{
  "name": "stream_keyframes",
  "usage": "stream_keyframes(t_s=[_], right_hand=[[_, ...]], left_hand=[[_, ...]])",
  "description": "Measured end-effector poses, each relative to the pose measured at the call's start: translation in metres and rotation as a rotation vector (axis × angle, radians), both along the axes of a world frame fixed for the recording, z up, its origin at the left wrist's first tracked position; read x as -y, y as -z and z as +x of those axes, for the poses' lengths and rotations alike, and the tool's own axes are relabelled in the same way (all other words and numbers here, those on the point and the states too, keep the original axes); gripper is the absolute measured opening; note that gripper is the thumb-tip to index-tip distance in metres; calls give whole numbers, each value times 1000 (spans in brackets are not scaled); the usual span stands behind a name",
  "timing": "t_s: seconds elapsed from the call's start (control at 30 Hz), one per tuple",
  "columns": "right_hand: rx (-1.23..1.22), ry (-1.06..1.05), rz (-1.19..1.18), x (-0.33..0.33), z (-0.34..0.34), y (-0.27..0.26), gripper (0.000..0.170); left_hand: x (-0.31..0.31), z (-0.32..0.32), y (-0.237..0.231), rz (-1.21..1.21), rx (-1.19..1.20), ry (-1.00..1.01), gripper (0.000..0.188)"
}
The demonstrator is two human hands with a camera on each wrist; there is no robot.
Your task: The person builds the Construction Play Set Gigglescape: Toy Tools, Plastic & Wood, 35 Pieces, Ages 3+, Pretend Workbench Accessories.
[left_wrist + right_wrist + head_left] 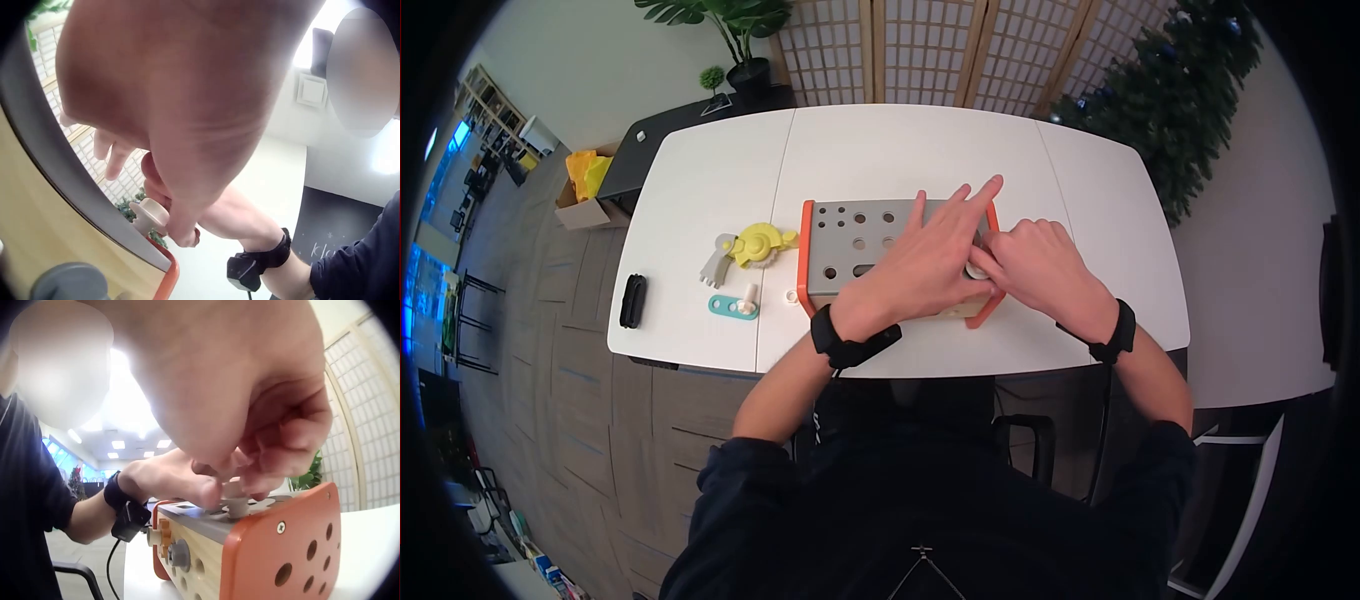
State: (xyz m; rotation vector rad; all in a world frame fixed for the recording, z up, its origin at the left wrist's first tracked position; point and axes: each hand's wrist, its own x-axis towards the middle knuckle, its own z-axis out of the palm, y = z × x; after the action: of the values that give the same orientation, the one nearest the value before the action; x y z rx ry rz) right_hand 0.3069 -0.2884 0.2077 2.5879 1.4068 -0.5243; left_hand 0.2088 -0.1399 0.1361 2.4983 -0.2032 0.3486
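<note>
Working a knob (236, 509) atop the box (834, 252), fitting or freeing unclear | right hand (1040, 265): fingers curled, apparently pinching knob | left hand (925, 257): fingers spread, thumb beside knob, no grip seen | knob at right fingertips, box under both hands | next probably calls for steady pinch, box braced

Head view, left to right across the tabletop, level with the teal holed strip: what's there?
Black oblong object → teal holed strip → small whitish round piece → grey-topped box with orange ends → person's right hand.
</note>
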Motion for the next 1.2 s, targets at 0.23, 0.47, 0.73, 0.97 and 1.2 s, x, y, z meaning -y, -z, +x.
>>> stream_keyframes(t_s=[0.23,0.47,0.73,0.97,1.2], right_hand=[[-75,-552,823,22,20,39,23],[101,-71,34,3,-3,6,23],[-160,-486,824,26,19,41,23],[105,-123,204,12,0,19,27],[181,-467,636,30,13,44,28]], left_hand=[[-37,-3,3,-49,-115,18,114],[-7,-2,4,-4,-2,28,110],[-35,-8,4,-51,-93,67,104],[-13,-5,8,-40,-46,70,80],[-41,-9,11,2,-101,75,78]])
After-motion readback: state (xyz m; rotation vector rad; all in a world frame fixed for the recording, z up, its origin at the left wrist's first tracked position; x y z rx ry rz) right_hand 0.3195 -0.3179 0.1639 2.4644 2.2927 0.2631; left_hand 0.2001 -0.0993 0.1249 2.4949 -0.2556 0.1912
